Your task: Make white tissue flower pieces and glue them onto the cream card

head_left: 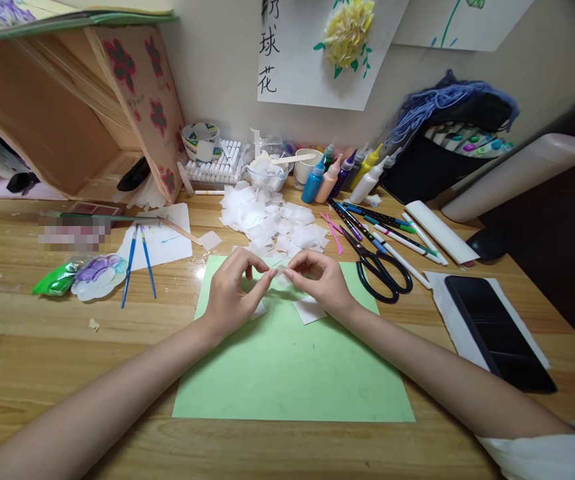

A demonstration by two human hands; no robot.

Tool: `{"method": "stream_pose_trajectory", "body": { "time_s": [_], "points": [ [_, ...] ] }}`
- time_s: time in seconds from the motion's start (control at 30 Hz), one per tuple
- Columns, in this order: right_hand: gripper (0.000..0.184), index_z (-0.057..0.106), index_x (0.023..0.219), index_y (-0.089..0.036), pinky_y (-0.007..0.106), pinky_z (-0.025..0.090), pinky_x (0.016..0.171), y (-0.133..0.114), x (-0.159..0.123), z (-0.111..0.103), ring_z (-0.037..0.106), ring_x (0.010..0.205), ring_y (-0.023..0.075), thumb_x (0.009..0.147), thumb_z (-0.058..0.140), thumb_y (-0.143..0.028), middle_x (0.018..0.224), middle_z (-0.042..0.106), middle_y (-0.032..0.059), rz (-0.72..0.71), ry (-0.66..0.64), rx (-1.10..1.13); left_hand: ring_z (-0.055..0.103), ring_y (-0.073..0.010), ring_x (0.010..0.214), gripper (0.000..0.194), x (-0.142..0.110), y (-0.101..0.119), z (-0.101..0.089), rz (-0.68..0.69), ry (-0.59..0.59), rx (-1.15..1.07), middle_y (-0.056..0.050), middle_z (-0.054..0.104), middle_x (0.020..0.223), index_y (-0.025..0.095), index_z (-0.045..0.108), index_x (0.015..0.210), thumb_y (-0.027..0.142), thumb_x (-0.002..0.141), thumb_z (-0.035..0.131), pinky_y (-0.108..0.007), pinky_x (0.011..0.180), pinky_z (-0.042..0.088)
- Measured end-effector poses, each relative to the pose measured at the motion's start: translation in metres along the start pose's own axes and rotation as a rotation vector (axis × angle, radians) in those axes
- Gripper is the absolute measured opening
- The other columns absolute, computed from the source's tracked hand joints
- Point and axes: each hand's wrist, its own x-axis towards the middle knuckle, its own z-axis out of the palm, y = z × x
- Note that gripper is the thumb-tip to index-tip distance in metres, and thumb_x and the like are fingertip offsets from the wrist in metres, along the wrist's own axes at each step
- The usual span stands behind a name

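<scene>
Between my fingertips is a small piece of thin white paper [282, 277], pinched from both sides over the green sheet [292, 373]. My left hand [237, 287] closes thumb and finger at its left edge. From the right, my right hand [320, 277] pinches the other edge. Under my right hand a white paper square [310, 310] lies on the green sheet, and part of another white piece [259, 310] shows below my left hand. A loose heap of white paper pieces [267, 217] spreads just beyond my hands.
Black-handled scissors [377, 267] lie right of the green sheet, beside several markers [397, 247]. Paint bottles [314, 180] and a bowl of scraps [267, 175] stand behind. Two brushes [147, 263] and a paint palette [98, 277] lie left; a black tray [500, 333] lies right.
</scene>
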Motion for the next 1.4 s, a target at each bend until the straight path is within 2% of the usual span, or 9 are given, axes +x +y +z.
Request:
{"method": "stream_pose_trajectory", "body": {
  "time_s": [0.23, 0.47, 0.77, 0.97, 1.2, 1.4],
  "points": [
    [0.018, 0.07, 0.075, -0.015, 0.026, 0.048, 0.061, -0.0038, 0.0023, 0.0036, 0.061, 0.067, 0.0145, 0.07, 0.07, -0.032, 0.074, 0.069, 0.0047, 0.136, -0.038, 0.006, 0.052, -0.0101, 0.059, 0.01, -0.0031, -0.0035, 0.004, -0.035, -0.042, 0.045, -0.001, 0.062, 0.072, 0.019, 0.066, 0.078, 0.027, 0.08, 0.061, -0.023, 0.055, 0.04],
    [0.014, 0.075, 0.082, -0.019, 0.028, 0.051, 0.067, -0.0066, -0.0002, 0.0052, 0.066, 0.074, 0.0167, 0.071, 0.069, -0.026, 0.081, 0.074, 0.0047, 0.141, -0.055, 0.059, 0.05, -0.0092, 0.056, 0.009, -0.0029, -0.0016, 0.0038, -0.071, 0.032, 0.088, -0.001, 0.065, 0.074, 0.02, 0.068, 0.078, 0.028, 0.077, 0.064, -0.023, 0.054, 0.041],
    [0.013, 0.075, 0.083, -0.02, 0.031, 0.053, 0.076, -0.0073, -0.0029, 0.008, 0.068, 0.083, 0.019, 0.071, 0.069, -0.024, 0.088, 0.074, 0.0053, 0.119, -0.058, 0.063, 0.046, -0.0078, 0.054, 0.006, -0.0024, -0.0027, 0.0043, -0.08, 0.04, 0.084, 0.0, 0.065, 0.074, 0.019, 0.066, 0.074, 0.024, 0.075, 0.065, -0.022, 0.054, 0.04],
    [0.011, 0.074, 0.08, -0.019, 0.029, 0.052, 0.073, -0.008, -0.0031, 0.0084, 0.067, 0.08, 0.0175, 0.072, 0.069, -0.024, 0.085, 0.074, 0.0051, 0.115, -0.057, 0.052, 0.043, -0.0076, 0.053, 0.004, -0.0017, -0.0035, 0.004, -0.064, 0.04, 0.093, 0.001, 0.063, 0.069, 0.018, 0.065, 0.073, 0.022, 0.074, 0.065, -0.022, 0.053, 0.038],
    [0.011, 0.071, 0.074, -0.017, 0.024, 0.045, 0.058, -0.0035, -0.0011, 0.0067, 0.059, 0.062, 0.0116, 0.07, 0.07, -0.027, 0.071, 0.069, 0.0024, 0.131, -0.034, 0.069, 0.041, -0.0082, 0.053, 0.002, -0.002, -0.0026, 0.0052, 0.01, 0.004, 0.063, 0.001, 0.061, 0.066, 0.018, 0.064, 0.072, 0.019, 0.074, 0.064, -0.023, 0.051, 0.035],
    [0.012, 0.068, 0.073, -0.017, 0.024, 0.044, 0.057, -0.0026, 0.0, 0.005, 0.057, 0.062, 0.0109, 0.07, 0.07, -0.028, 0.07, 0.066, 0.0016, 0.126, -0.041, 0.088, 0.041, -0.0084, 0.052, 0.002, -0.0022, -0.003, 0.0052, 0.044, -0.015, 0.052, 0.0, 0.06, 0.065, 0.017, 0.063, 0.072, 0.018, 0.074, 0.063, -0.023, 0.05, 0.033]
  ]
}}
